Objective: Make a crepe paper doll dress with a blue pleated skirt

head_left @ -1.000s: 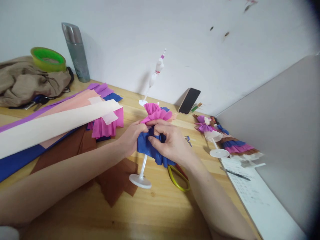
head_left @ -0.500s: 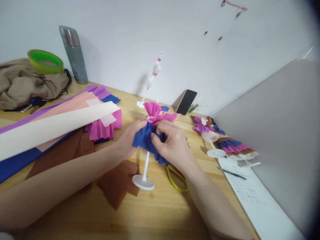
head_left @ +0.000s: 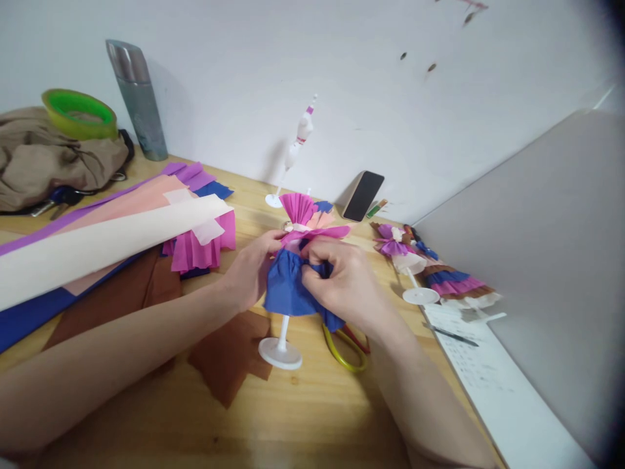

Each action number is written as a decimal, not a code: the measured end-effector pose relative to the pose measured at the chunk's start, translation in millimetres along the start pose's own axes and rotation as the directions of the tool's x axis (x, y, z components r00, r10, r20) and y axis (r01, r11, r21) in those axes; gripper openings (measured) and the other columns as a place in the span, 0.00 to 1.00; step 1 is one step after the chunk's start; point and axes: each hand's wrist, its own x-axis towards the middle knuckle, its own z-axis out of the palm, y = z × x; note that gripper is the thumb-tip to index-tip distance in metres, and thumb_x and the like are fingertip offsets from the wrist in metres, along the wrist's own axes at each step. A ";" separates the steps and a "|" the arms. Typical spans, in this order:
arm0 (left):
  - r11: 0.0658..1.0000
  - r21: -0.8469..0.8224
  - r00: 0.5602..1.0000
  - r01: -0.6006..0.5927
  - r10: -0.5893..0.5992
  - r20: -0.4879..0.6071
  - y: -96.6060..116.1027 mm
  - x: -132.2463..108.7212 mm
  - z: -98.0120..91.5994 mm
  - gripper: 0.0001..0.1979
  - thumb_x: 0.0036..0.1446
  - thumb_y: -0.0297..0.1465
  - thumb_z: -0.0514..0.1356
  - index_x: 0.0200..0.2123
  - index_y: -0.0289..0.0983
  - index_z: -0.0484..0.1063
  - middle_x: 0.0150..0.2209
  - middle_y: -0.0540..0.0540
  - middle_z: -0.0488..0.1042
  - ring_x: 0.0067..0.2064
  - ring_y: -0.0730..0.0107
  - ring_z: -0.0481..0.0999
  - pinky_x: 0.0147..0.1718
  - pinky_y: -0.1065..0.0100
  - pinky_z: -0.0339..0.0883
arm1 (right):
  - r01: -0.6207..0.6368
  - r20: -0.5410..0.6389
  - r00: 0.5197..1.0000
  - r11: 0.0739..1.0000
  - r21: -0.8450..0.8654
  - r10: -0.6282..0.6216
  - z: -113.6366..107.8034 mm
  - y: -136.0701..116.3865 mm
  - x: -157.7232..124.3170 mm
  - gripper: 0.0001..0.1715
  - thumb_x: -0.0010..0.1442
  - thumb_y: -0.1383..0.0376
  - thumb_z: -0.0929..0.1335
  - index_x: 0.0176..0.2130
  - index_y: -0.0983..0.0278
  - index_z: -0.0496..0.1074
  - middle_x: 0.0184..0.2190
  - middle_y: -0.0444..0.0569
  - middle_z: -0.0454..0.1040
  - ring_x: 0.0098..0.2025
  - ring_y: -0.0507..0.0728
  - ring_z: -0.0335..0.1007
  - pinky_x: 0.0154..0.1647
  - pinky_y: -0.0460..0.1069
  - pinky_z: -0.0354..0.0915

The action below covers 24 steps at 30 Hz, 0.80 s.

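A small figure on a white round stand [head_left: 280, 353] is upright in the middle of the table. Pink pleated paper [head_left: 297, 208] fans out at its top, and blue crepe paper [head_left: 288, 286] hangs round it like a skirt. My left hand [head_left: 251, 270] is closed around the figure's left side, its fingertips partly hidden behind the paper. On the right side my right hand [head_left: 336, 273] pinches the gathered edge of the blue paper between thumb and curled fingers. Brown paper [head_left: 227, 358] lies to the left of the stand.
Yellow-handled scissors [head_left: 344, 352] lie right of the stand. Paper strips [head_left: 112, 241] cover the left side. Behind stand a bottle [head_left: 141, 104], a bare figure [head_left: 299, 137] and a phone [head_left: 364, 195]. Dressed figures [head_left: 452, 283] and a written sheet [head_left: 517, 404] are at right.
The blue paper now hangs lower and wider round the figure, covering more of the stem. My left fingers have shifted back off its front. The view has tilted slightly.
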 end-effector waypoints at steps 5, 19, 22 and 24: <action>1.000 0.023 1.000 0.011 -0.011 0.003 0.4 0.5 -2.3 0.08 0.47 0.28 0.58 0.33 0.36 0.72 0.28 0.50 0.70 0.30 0.72 0.69 0.32 0.71 0.65 | -0.010 -0.005 1.000 0.999 -0.033 0.010 -3.2 2.1 -0.1 0.16 0.45 0.76 0.62 0.20 0.61 0.50 0.18 0.40 0.59 0.21 0.49 0.54 0.24 0.47 0.50; 0.996 0.092 0.971 -0.001 0.023 -0.238 -7.5 -0.2 1.8 0.04 0.48 0.25 0.60 0.29 0.34 0.76 0.23 0.50 0.72 0.23 0.74 0.68 0.24 0.73 0.62 | -0.007 -0.060 0.998 1.000 -0.030 0.005 4.8 -0.6 -0.6 0.16 0.50 0.73 0.64 0.20 0.61 0.52 0.18 0.40 0.59 0.22 0.50 0.53 0.25 0.47 0.52; 0.994 0.100 0.972 -0.034 0.056 -0.227 -9.1 0.3 0.0 0.08 0.49 0.25 0.60 0.33 0.36 0.78 0.25 0.50 0.74 0.25 0.73 0.71 0.27 0.73 0.65 | -0.051 -0.055 0.997 0.996 0.079 0.055 6.6 -2.2 -0.6 0.16 0.50 0.71 0.65 0.20 0.61 0.51 0.19 0.41 0.61 0.23 0.50 0.55 0.25 0.47 0.53; 0.993 0.109 0.973 -0.052 0.075 -0.219 -10.2 0.5 -0.7 0.08 0.49 0.25 0.60 0.33 0.36 0.78 0.26 0.50 0.75 0.27 0.72 0.72 0.29 0.72 0.67 | -0.108 -0.021 0.993 0.973 0.206 0.114 6.6 -4.4 -0.8 0.17 0.50 0.69 0.66 0.20 0.60 0.51 0.20 0.42 0.63 0.23 0.50 0.57 0.25 0.47 0.54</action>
